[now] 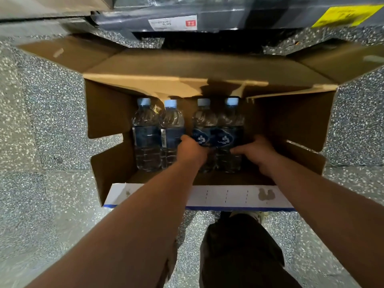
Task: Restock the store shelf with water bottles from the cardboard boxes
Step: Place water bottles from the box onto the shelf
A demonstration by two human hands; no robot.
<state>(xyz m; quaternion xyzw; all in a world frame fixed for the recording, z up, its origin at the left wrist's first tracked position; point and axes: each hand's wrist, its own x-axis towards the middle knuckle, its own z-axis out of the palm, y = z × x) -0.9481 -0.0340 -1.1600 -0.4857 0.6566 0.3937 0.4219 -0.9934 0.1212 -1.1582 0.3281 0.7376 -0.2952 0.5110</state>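
Observation:
An open cardboard box [291, 121] stands on the floor below me with several clear water bottles in a row, each with a pale blue cap and a dark blue label. My left hand [192, 149] grips the third bottle from the left [204, 121] around its label. My right hand [258, 152] grips the fourth bottle [230, 121] low on its body. Two more bottles [146, 132] stand untouched at the left of the row. The right part of the box holds no bottles.
The dark bottom shelf edge [228, 15] runs across the top, bearing a white price tag [172, 22] and a yellow label [347, 15]. Speckled grey floor [47, 121] surrounds the box. Box flaps spread outward. My dark trouser leg [239, 250] is below the box.

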